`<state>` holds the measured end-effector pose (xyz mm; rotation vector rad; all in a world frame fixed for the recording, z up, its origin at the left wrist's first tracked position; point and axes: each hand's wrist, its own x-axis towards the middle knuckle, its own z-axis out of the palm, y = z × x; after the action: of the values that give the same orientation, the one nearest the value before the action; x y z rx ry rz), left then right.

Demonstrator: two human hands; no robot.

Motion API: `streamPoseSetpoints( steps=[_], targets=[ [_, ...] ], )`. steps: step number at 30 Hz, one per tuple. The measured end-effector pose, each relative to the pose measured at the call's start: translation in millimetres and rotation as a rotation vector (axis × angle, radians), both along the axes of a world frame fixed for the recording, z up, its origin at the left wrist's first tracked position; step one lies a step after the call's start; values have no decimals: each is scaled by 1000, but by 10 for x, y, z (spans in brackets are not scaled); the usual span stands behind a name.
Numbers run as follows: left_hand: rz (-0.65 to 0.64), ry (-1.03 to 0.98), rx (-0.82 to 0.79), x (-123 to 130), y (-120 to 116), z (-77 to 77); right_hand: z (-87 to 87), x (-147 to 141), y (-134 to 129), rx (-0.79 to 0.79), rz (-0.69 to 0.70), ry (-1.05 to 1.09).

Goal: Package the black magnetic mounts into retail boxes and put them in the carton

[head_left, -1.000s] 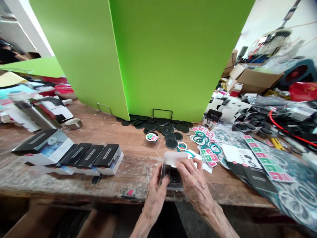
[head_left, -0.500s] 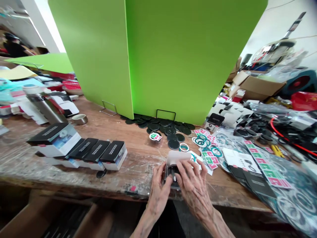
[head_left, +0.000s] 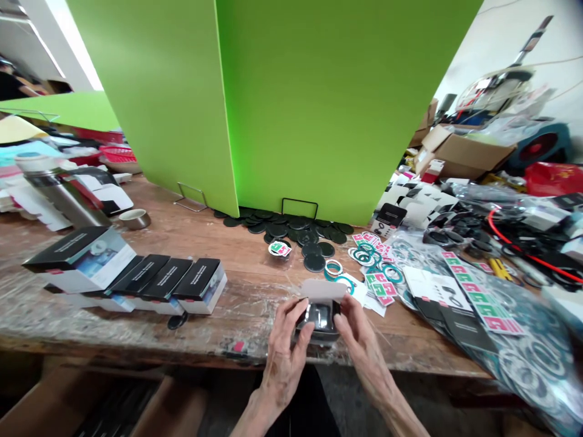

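A small box (head_left: 323, 289) with its pale lid flap raised sits at the table's front edge. Inside it is a glossy black item (head_left: 320, 315), whose kind I cannot make out. My left hand (head_left: 286, 346) grips the box's left side, fingers on the outside and thumb at the near corner. On the opposite side my right hand (head_left: 357, 331) holds the box too, its thumb along the right wall. Beyond the box lie a white-and-teal ring (head_left: 333, 267) and several black discs (head_left: 314, 262).
Several black-and-white product boxes (head_left: 200, 285) stand to the left, near a steel thermos (head_left: 68, 194) and a tape roll (head_left: 135, 219). Green panels (head_left: 341, 109) rise behind. Ring stickers (head_left: 389, 273), printed sheets (head_left: 380, 288) and a plastic bag (head_left: 532, 364) cover the right side.
My right hand has moved from over the box's opening to its right side, uncovering the black item. My left hand still holds the left side. The view has shifted slightly right.
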<state>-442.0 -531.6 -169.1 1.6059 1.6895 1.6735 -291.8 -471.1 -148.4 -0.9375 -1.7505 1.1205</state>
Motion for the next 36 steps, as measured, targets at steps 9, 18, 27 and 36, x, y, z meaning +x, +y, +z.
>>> streamPoseSetpoints(
  steps=[9,18,27,36],
  targets=[
    [-331,-164,-145,-311,67,166,-96,97,68,429,7,-255],
    [-319,245,-112,-454,1,213,-12,143,73,748,68,-455],
    [-331,329,38,-497,0,120,-42,145,16,856,39,-567],
    [-245,259,29,-329,-116,184,-166,246,38,785,48,-561]
  ],
)
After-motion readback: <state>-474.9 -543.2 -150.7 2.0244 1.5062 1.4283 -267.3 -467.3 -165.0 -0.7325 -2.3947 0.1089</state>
